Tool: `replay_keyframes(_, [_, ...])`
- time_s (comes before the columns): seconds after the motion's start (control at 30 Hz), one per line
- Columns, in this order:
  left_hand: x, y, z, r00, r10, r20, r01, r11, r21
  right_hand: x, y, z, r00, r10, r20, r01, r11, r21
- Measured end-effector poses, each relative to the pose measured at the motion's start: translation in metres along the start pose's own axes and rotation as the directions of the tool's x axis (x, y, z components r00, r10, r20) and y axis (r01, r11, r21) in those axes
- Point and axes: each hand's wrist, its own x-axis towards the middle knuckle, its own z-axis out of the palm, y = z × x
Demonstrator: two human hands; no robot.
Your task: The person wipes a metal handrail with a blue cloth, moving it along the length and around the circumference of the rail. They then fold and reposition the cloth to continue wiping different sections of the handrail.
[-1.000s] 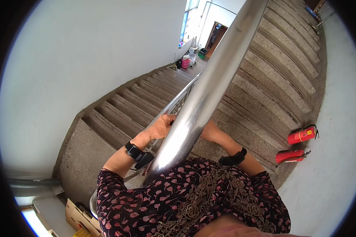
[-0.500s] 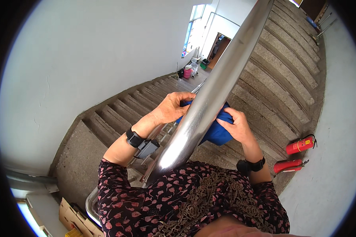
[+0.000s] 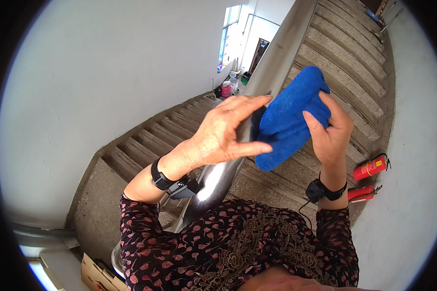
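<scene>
Blue cloth [image 3: 294, 121] raised from steel handrail [image 3: 284, 48] to two o'clock; right grip [image 3: 334, 133] pinching it, left grip [image 3: 218, 133] spread; contact apparently broken.

No lettering can be read, the yellow label [image 3: 379, 164] on the upper red fire extinguisher [image 3: 365, 170] at the lower right of the frame being too small.

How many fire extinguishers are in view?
2, both by the right-hand wall: the upper extinguisher is fully in view; the lower extinguisher is partly hidden behind the right wrist strap. Others could be hidden behind the person.
</scene>
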Motion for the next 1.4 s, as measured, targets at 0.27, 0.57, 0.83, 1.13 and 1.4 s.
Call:
replay_keyframes(0.27, [0.022, 0.008, -0.013, 0.946, -0.192, 0.262, 0.3, 0.825, -0.478, 0.035, -0.031, -0.001, 0.97, -0.238, -0.037, 0.229, 0.958, -0.175])
replay_keyframes(0.57, [0.053, -0.043, -0.019, 0.954, -0.222, -0.201, 0.221, 0.975, -0.024, 0.069, 0.02, 0.025, 0.999, 0.045, -0.003, -0.042, 0.895, -0.444])
replay_keyframes(0.83, [0.042, -0.052, 0.033, 0.964, -0.261, -0.056, 0.267, 0.947, 0.179, 0.073, 0.076, 0.077, 0.997, 0.071, 0.009, -0.053, 0.812, -0.582])
replay_keyframes(1.13, [0.057, -0.056, 0.027, 0.878, -0.477, 0.041, 0.478, 0.877, -0.05, 0.097, 0.115, 0.092, 0.975, -0.182, -0.127, 0.078, 0.817, -0.571])
replay_keyframes(1.4, [0.058, -0.058, 0.023, 0.82, -0.565, 0.091, 0.568, 0.823, -0.019, 0.099, 0.121, 0.097, 0.965, -0.197, -0.175, 0.081, 0.854, -0.514])
